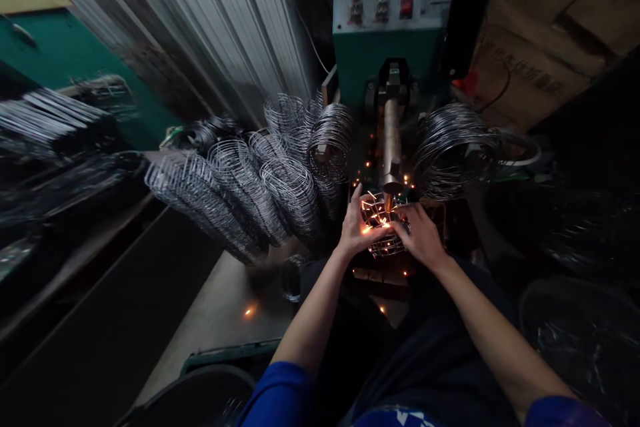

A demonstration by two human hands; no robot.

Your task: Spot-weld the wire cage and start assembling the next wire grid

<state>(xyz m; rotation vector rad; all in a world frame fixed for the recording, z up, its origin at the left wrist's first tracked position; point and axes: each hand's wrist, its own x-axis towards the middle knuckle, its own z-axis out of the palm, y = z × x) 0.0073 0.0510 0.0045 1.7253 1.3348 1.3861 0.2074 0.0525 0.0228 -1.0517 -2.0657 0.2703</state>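
A small round wire basket [384,247] sits under the electrode of a spot welder [393,147], and bright sparks fly from the contact point. My left hand [356,227] grips the basket's left side, its thumb along the near rim and a finger pointing up. Opposite it, my right hand [421,233] holds the right side, with the thumb close to the sparks. The glare and my fingers hide part of the basket.
Stacks of wire rings [287,187] stand to the left of the welder. Another bundle of wire rings [453,147] hangs at the right. The control panel [405,0] shows a green light; a phone [465,30] is beside it. Cardboard boxes [530,73] are piled at back right.
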